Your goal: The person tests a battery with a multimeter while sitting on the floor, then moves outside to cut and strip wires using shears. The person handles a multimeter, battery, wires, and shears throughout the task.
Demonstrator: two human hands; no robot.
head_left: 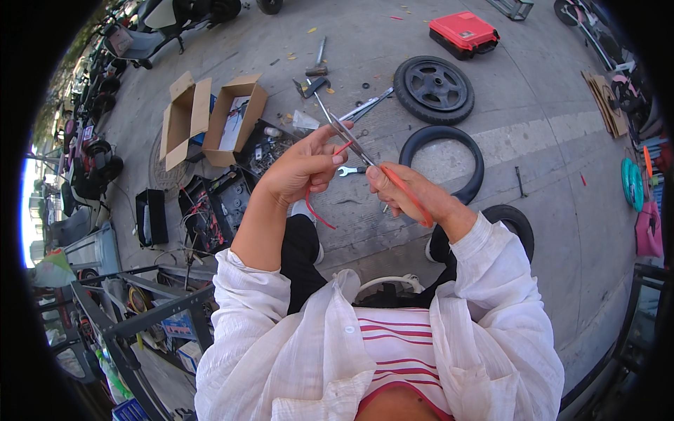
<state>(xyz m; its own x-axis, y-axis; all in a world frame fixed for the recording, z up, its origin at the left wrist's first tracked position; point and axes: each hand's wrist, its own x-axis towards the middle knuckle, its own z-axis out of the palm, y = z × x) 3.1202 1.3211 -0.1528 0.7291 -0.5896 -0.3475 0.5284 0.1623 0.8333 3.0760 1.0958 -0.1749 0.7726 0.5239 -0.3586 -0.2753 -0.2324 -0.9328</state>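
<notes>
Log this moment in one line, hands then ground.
left grip: red cord | right grip: orange-handled scissors | ground: black wheel, black ring, red case

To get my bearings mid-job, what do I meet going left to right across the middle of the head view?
Parked two-wheelers, black open-topped bin, two open cardboard boxes, left hand holding a red cord, right hand holding orange-handled scissors, dark rod, thin red strip, teal coil.

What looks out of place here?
Loose tools: a hammer and an open-ended wrench lie on the pavement, while the red case sits shut. That looks untidy; I see no clear damage.
</notes>
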